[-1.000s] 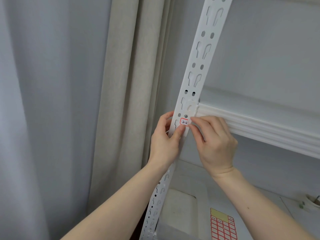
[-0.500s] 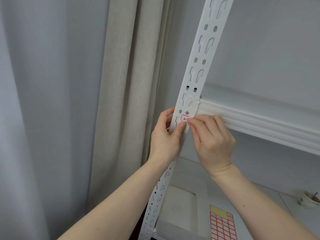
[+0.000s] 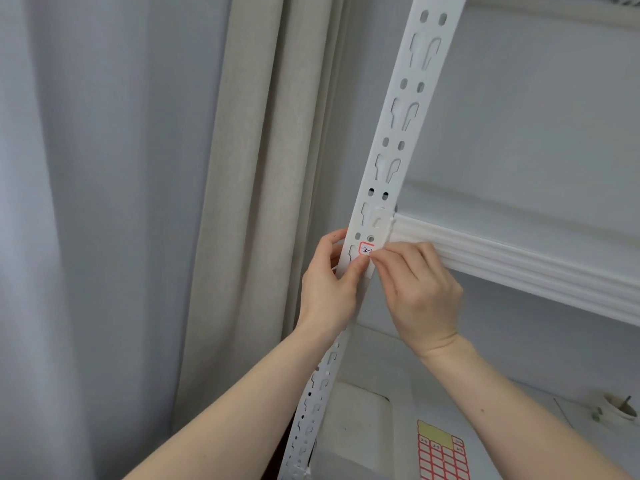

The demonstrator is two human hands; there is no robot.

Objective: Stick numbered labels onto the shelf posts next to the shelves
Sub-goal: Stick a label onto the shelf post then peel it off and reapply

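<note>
A white slotted shelf post (image 3: 403, 116) runs up the middle of the view. A small red-bordered label (image 3: 365, 248) with handwritten digits sits on it, level with the white shelf beam (image 3: 512, 261). My left hand (image 3: 329, 289) grips the post from the left, fingers curled behind it and thumb pressing just under the label. My right hand (image 3: 419, 292) has its curled fingertips on the label's right part, which they hide.
A sheet of red-bordered labels (image 3: 441, 459) lies on the lower shelf at the bottom right, beside a white container (image 3: 349, 427). A small white dish (image 3: 618, 408) sits at the far right. Beige and grey curtains (image 3: 242, 202) hang left of the post.
Both hands stay on the post at the label. My right fingertips have slid slightly left over the label. The view has shifted a little.
</note>
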